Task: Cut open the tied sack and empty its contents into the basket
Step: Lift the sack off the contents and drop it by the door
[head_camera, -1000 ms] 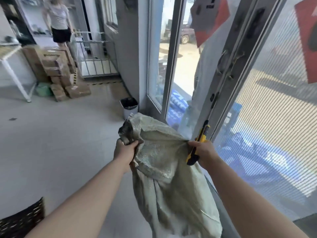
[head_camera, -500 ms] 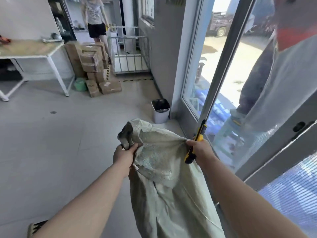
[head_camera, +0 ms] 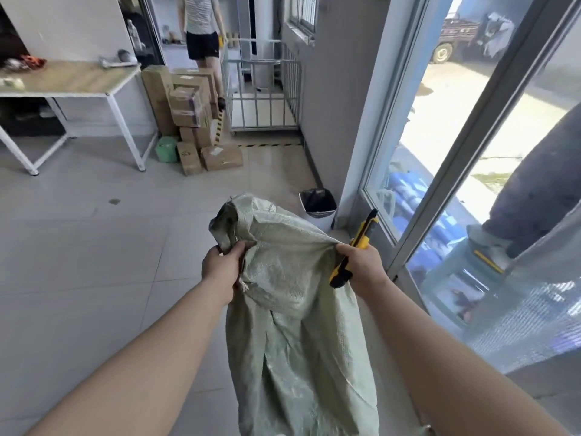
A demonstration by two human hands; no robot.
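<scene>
A pale green woven sack [head_camera: 298, 325] hangs limp in front of me, its open mouth folded over at the top. My left hand [head_camera: 221, 267] grips the sack's upper left edge. My right hand [head_camera: 361, 265] pinches the upper right edge and also holds a yellow and black utility knife [head_camera: 356, 248], which points up and away. No basket shows in this view.
A small white bin with a black liner [head_camera: 318, 206] stands by the glass door frame [head_camera: 446, 171]. Stacked cardboard boxes [head_camera: 191, 118], a white-legged table [head_camera: 72, 80] and a metal gate [head_camera: 262, 89] lie further back. A person [head_camera: 201, 33] stands behind the boxes.
My view has swung left and tilted down, bringing the table and boxes into sight. Both hands keep the same hold on the sack.
</scene>
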